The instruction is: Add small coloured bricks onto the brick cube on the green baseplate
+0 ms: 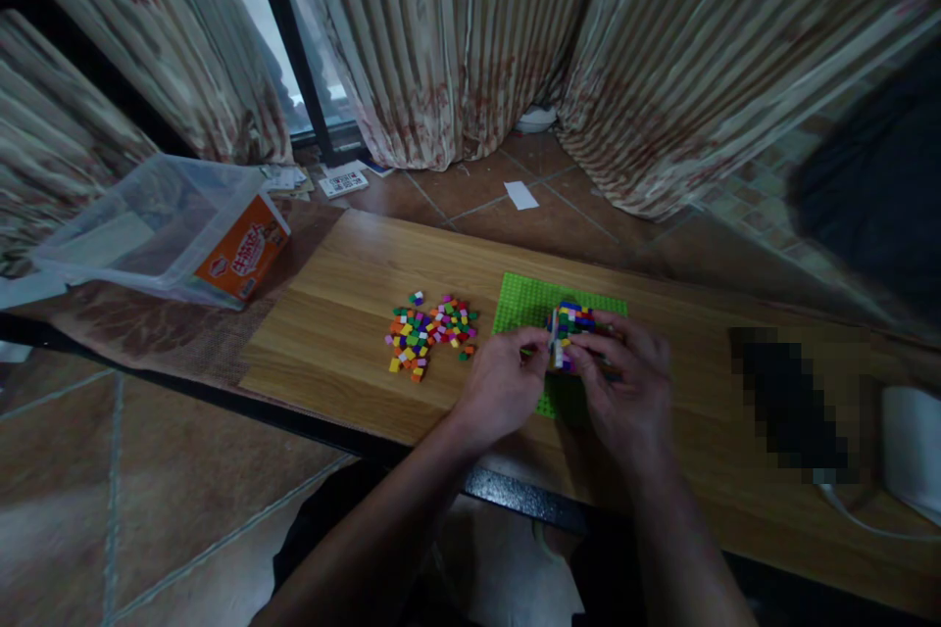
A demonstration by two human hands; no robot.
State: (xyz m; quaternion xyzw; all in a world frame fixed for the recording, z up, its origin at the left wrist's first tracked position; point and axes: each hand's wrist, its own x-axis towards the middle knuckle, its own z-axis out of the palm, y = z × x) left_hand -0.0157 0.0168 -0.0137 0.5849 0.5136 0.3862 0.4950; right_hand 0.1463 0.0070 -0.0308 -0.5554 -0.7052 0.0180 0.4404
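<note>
A small block of stacked bricks in mixed colours is held up just above a green baseplate that lies on the wooden table. My left hand pinches the block's left side with thumb and forefinger. My right hand wraps its fingers round the right side of the same block. A loose pile of small coloured bricks lies on the table to the left of the baseplate, a short way from my left hand.
A clear plastic box with an orange label lies at the table's far left on a patterned cloth. A blurred dark patch and a white object sit at the right. Curtains hang behind; papers lie on the tiled floor.
</note>
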